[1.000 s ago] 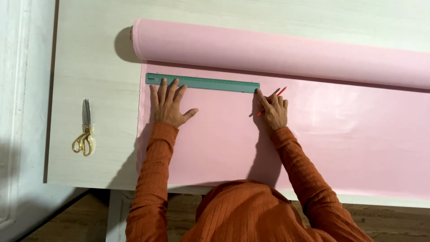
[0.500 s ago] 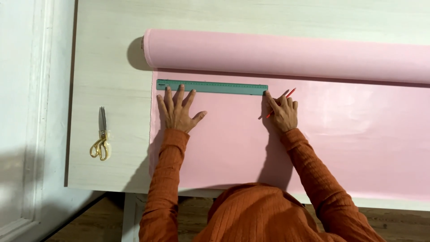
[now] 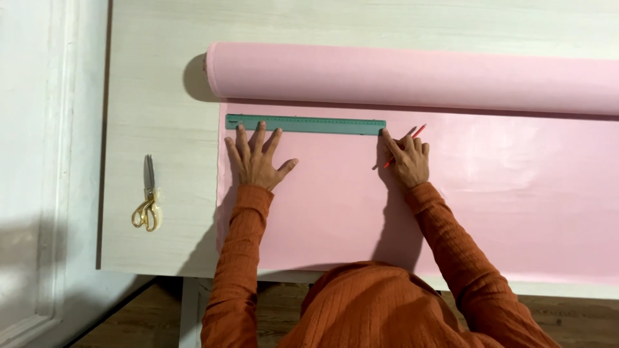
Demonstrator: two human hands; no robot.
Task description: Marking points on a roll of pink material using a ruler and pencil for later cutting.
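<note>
Both hands are down on the pink cloth, and each has its own kind of grip. My left hand (image 3: 256, 160) lies flat and wide open, fingers spread like a fan. It grabs nothing. The fingertips rest right at the near edge of the green ruler (image 3: 305, 124), and I think that pressing keeps the ruler from sliding about.

My right hand (image 3: 407, 158) is curled shut around a red pencil (image 3: 406, 145). The pencil leans, with its red end sticking up past the knuckles toward the far right. One finger of this hand reaches out and touches the right end of the ruler. So the ruler is pinned at both ends, which helps it stay straight.

The ruler lies long and flat on the pink cloth (image 3: 490, 193), just beside the big pink roll (image 3: 412, 77) and lined up with it. The roll sits at the far side of the surface (image 3: 161, 96), and the cloth comes off it toward me, smooth and flat. I guess it lies flat so a line can be drawn neatly.

A pair of scissors (image 3: 147, 200) with gold handles rests on the bare wood to the left, well apart from both hands, out of the way.
</note>
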